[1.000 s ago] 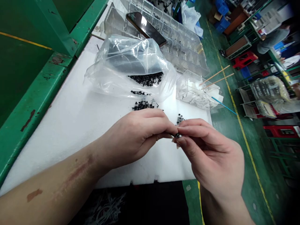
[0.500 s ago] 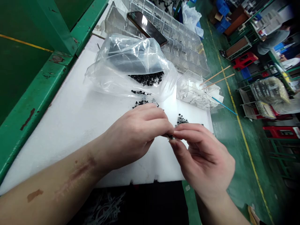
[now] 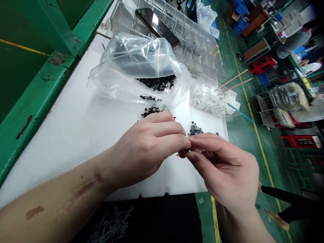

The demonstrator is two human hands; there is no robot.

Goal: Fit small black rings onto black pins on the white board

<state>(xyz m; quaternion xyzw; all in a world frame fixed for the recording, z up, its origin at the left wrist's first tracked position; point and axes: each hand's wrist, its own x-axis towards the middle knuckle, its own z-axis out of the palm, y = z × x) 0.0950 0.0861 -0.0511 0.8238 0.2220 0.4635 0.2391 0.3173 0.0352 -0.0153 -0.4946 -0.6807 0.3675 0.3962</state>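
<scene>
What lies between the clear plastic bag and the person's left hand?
Two clusters of black screws on white foam lie between the plastic bag and left hand, in the head view.

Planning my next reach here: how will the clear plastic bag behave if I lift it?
It looks thin and floppy: the clear plastic bag is creased and slumped on the white foam sheet, so it will probably sag. Small black parts lie heaped at its mouth, so lifting it carelessly could likely spill them.
</scene>
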